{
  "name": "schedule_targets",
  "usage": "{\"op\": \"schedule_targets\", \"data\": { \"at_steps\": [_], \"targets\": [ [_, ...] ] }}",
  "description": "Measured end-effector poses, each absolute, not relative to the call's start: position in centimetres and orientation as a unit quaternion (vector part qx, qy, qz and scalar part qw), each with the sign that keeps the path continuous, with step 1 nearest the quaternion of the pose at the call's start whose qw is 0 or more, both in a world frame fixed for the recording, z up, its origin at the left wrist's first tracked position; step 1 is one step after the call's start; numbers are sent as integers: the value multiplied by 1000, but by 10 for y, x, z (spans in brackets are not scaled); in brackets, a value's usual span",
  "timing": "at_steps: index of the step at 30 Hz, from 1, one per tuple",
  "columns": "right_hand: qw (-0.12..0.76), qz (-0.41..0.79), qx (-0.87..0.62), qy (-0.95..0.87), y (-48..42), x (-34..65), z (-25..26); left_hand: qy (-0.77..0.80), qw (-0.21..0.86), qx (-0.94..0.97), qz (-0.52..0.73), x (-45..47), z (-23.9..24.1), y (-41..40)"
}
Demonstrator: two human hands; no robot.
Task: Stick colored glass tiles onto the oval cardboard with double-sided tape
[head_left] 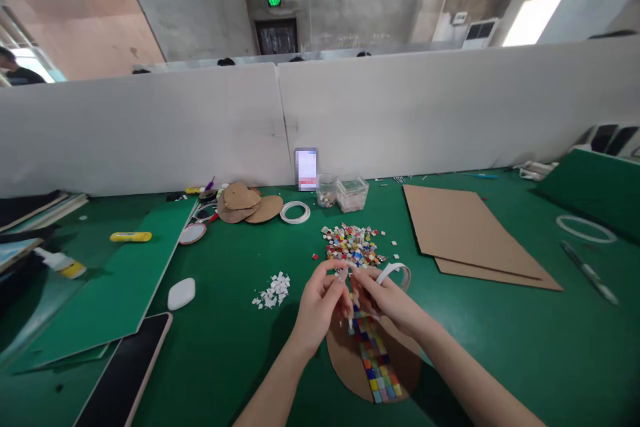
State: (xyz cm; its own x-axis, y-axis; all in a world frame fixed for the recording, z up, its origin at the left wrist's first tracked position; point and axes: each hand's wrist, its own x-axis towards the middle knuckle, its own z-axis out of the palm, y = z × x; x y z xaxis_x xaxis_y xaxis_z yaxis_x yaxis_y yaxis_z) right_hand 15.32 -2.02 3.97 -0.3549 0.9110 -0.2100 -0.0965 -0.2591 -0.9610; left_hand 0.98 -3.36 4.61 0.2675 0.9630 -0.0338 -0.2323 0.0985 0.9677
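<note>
Both hands are together above the green table (pixel 240 347), just in front of the person. The left hand (pixel 320 297) and the right hand (pixel 387 297) have their fingertips meeting, and between them they pinch a small pale piece (pixel 343 275). It is too small to tell what it is. A white tape ring (pixel 399 271) stands just behind the right hand, touching or almost touching its fingers.

Directly under the hands lies a rounded cardboard shape (pixel 345 367). 1 strip of coloured tiles (pixel 377 367) is laid along its middle, running from the fingers toward the person. The small pale piece is held just above the far end of this strip.

Behind the hands there is a loose heap of coloured tiles (pixel 353 243). To the left of the left hand is a small pile of white scraps (pixel 273 290). Farther back stand 2 clear containers (pixel 351 192), next to a second tape ring (pixel 295 211) and some cardboard cut-outs (pixel 245 203). On the right lie large flat cardboard sheets (pixel 470 233), well apart from the hands. On the left lie a green board (pixel 115 280), a white oval object (pixel 181 293) and a dark screen (pixel 125 373) at the table edge.
</note>
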Motion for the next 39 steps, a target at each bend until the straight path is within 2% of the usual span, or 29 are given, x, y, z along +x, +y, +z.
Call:
{"op": "schedule_targets", "data": {
  "at_steps": [6, 14, 23, 30, 39],
  "targets": [
    [410, 716, -385, -413, -34, 135, 37, 404, 640, 474, 450, 12, 49, -40],
    [403, 736, -418, -347, -42, 127, 36, 481, 532, 561, 413, 11, 44, -45],
    [394, 737, -430, -341, -43, 127, 34, 488, 543, 578, 365, 8, 52, -39],
    [432, 731, -411, -333, -44, 127, 37, 532, 405, 644, 371, 11, 43, -41],
    [407, 767, -395, -300, -42, 132, 36, 564, 275, 664, 407, 11, 33, -45]
  ]
}}
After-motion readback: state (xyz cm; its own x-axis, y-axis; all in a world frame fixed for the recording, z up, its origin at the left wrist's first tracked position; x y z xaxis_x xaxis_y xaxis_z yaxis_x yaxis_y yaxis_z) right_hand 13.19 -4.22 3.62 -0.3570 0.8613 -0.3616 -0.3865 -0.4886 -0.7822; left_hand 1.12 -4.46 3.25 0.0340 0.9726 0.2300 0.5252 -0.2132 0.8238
